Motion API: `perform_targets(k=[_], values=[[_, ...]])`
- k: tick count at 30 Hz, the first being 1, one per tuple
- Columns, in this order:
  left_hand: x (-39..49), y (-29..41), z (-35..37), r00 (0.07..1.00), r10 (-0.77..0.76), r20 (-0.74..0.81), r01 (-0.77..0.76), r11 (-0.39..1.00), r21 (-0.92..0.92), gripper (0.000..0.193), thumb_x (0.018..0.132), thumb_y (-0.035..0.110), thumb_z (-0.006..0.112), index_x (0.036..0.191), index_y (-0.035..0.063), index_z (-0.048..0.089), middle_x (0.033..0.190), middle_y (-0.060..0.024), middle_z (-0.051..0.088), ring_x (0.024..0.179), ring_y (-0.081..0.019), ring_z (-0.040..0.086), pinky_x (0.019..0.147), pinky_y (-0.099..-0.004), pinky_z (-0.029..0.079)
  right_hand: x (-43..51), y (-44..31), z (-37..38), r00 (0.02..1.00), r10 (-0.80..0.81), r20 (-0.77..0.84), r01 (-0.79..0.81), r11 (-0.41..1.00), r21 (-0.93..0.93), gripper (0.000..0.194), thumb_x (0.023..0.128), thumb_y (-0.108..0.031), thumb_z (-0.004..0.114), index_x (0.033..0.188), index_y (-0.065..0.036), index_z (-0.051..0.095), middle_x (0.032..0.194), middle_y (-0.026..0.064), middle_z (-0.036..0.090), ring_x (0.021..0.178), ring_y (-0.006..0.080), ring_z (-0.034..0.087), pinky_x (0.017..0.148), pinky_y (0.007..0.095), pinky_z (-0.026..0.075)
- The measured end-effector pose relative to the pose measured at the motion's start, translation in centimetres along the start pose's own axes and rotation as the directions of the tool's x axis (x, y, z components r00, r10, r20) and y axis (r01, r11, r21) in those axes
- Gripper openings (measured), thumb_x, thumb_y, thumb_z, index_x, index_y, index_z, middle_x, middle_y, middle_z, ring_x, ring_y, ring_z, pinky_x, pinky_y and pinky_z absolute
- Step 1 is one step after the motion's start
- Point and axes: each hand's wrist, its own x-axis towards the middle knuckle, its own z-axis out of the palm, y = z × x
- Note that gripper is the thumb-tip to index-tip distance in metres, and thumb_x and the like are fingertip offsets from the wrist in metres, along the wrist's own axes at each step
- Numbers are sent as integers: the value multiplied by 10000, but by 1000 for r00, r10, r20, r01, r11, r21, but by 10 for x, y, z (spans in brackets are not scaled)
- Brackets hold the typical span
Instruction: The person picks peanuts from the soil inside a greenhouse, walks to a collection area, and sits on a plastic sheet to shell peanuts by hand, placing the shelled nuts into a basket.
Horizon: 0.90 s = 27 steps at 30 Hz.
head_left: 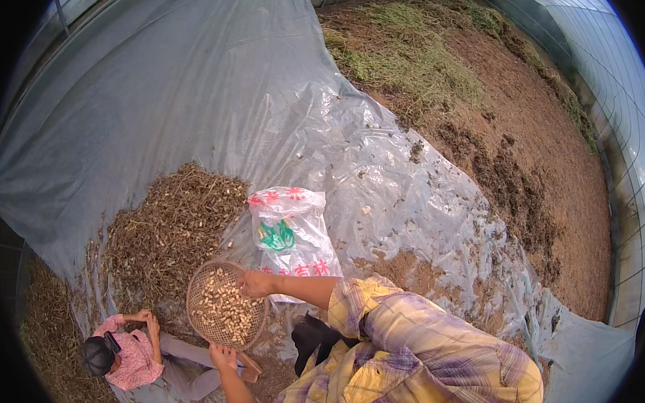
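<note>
A round woven mesh basket [196, 318] holds a pile of unshelled peanuts [229, 312]. My left hand [223, 356] grips the lower edge of its rim. At the upper right of the rim, my right hand [257, 284] is closed over the edge, its fingertips partly hidden on the inner side. Just beyond the basket lies a heap of dried plant stalks [176, 221] with some pods in it. A white plastic sack [298, 238] with red and green print lies flat beside the heap, and my right forearm passes over its lower end.
A co-worker [134, 356] in a pink patterned top and dark cap sits at the lower left, legs stretched towards the basket. Wrinkled plastic sheeting [196, 96] covers the ground. Soil with cut greenery [417, 58] lies beyond it, near a curved greenhouse wall [602, 79].
</note>
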Motion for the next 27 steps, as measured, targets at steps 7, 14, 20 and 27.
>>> perform_targets(k=[7,14,20,27], values=[[26,-119,17,908,-419,8,373,816,442,294,829,239,489,1037,40,434,990,-105,498,834,-232,522,686,-355,466,-332,209,-57,226,567,-792,-569,737,366,295,706,-218,507,843,24,603,794,211,616,701,337,604,629,401,476],[6,-141,198,930,-283,234,67,758,649,189,815,165,509,967,63,465,745,-53,522,640,-172,534,544,-272,466,-656,329,135,-137,784,-605,-503,471,725,100,756,-73,473,690,-47,544,525,55,492,403,188,492,341,302,382],[-93,-252,397,835,-378,399,-96,614,783,190,831,158,494,997,71,464,792,-86,543,655,-187,560,552,-291,479,-698,232,213,-269,963,-2,-32,-7,999,125,748,-85,497,669,-32,577,567,91,553,490,196,558,415,309,443],[-232,-424,566,509,-760,404,-422,188,887,190,844,202,519,991,85,486,836,-72,569,702,-178,586,592,-288,491,-689,228,206,-192,953,234,518,-103,849,135,816,-128,490,787,-20,565,637,70,571,535,157,571,425,278,465]])
